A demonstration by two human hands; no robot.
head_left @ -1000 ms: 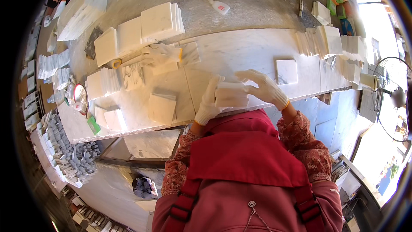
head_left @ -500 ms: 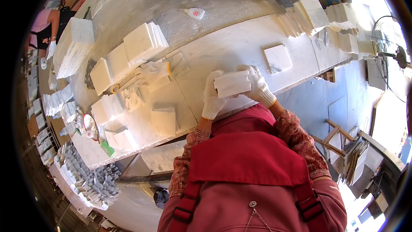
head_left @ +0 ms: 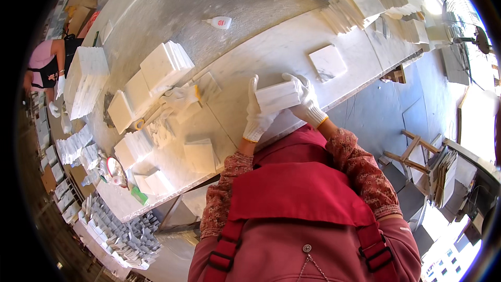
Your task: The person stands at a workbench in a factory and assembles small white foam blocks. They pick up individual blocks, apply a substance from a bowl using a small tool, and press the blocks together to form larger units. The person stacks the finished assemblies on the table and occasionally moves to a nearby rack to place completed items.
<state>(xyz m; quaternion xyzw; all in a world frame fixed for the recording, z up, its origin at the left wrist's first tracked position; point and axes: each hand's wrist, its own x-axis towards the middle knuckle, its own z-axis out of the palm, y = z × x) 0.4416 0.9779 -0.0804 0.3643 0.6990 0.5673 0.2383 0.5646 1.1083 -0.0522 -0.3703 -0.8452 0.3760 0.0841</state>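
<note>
Between my gloved hands, above the near edge of the table, is a small stack of white marble tiles (head_left: 277, 97), tilted with its long edge toward me. My left hand (head_left: 257, 115) lies against the stack's left end, its fingers stretched upward. Around the right end, my right hand (head_left: 307, 100) curls its fingers over the back. The undersides of the stack and my thumbs are partly hidden. A single square tile (head_left: 327, 63) with grey veins lies flat beyond my right hand.
Tile stacks (head_left: 166, 66) stand at the left, beside a spare white glove (head_left: 181, 97) and a yellow tape roll (head_left: 139, 124). A white squeeze bottle (head_left: 219, 22) lies farther back. More tiles (head_left: 360, 2) and a fan (head_left: 481, 40) are at the right. A co-worker (head_left: 48, 62) is far left.
My left fingers have straightened from a curl around the stack to point upward along its end. The stack has tipped slightly, and the whole view has shifted a little.
</note>
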